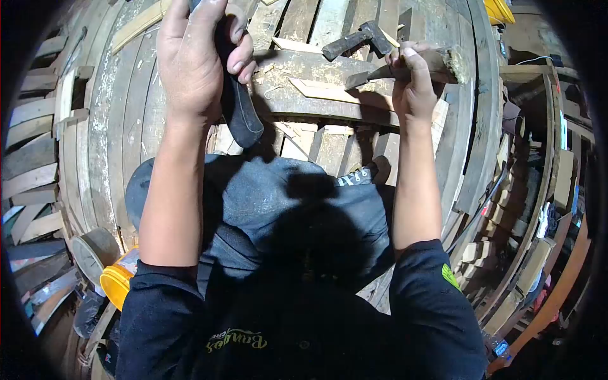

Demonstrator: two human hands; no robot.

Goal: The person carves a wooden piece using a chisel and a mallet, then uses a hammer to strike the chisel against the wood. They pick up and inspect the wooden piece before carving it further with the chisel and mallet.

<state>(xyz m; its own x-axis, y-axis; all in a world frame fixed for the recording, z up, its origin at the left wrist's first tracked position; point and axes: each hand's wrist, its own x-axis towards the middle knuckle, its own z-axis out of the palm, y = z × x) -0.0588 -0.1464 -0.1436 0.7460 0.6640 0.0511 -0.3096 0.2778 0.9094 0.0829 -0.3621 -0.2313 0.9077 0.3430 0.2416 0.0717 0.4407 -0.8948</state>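
My left hand (196, 63) is closed around a black-handled tool (242, 120); its grip end hangs below my fist, and its other end is out of view at the top edge. In my right hand (415, 82) is a chisel (437, 65) with a thick handle, its butt end frayed and pale. The flat blade points left, close over a plank (316, 82). Just beyond the blade, a short-handled hammer (358, 41) lies on the boards. A pale pointed strip of wood (323, 90) lies by the chisel's tip.
Wood chips and offcuts are scattered over the slatted floor (133, 88). A yellow bucket (117, 282) stands at lower left beside a round container (92, 250). Another yellow container (500, 11) shows at upper right. Wooden shelving (538, 145) with assorted items runs along the right.
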